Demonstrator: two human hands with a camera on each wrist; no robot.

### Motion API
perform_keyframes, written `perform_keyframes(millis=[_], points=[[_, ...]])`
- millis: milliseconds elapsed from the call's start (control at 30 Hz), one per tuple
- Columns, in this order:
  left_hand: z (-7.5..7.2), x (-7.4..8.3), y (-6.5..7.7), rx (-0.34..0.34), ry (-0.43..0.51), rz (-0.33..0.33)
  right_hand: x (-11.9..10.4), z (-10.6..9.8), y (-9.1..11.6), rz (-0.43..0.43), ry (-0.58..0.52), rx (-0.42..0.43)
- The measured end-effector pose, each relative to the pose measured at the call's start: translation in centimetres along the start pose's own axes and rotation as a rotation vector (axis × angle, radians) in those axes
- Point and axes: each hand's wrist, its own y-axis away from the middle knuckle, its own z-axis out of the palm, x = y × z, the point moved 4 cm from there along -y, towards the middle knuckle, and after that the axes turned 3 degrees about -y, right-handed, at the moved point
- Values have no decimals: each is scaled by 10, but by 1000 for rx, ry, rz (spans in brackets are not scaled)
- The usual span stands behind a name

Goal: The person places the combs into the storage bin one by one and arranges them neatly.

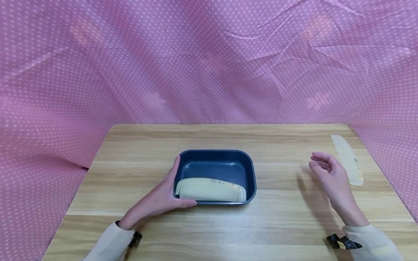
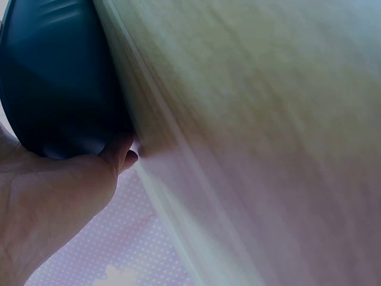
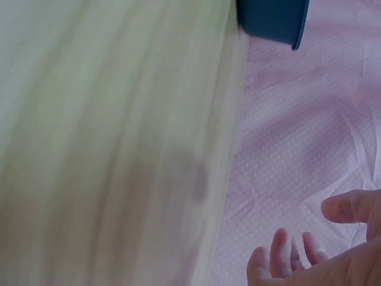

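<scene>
A dark blue rectangular tray (image 1: 213, 170) with rounded corners stands near the middle of the table. Inside it, along the front wall, lies a cream comb (image 1: 209, 188), teeth toward the front; its right end shows doubled outlines. My left hand (image 1: 166, 192) grips the tray's left end, thumb along the front rim and fingers at the back left corner. In the left wrist view, that hand (image 2: 65, 185) bears against the tray's outer wall (image 2: 59, 77). Over the table's right side, my right hand (image 1: 334, 181) holds nothing, its fingers loosely bent. Beside it lies a second cream comb (image 1: 348, 159), partly covered by the hand.
The wood-grain table (image 1: 140, 145) has rounded far corners. A pink polka-dot cloth (image 1: 209, 72) hangs behind it and along both sides. Each wrist carries a black strap, the right one (image 1: 343, 242) showing below the sleeve.
</scene>
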Motion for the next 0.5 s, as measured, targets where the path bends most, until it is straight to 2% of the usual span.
perform_keyframes(millis=[100,267,500], points=[[-1,0,0,-2,-1,-10,7,-6,-1,43,45,1],[-2,-1,1,-3,-3,-22,13,-17,-8,64,111,14],[-1,1,-2,-5,7,-4,21,-37,-14,156,123,98]])
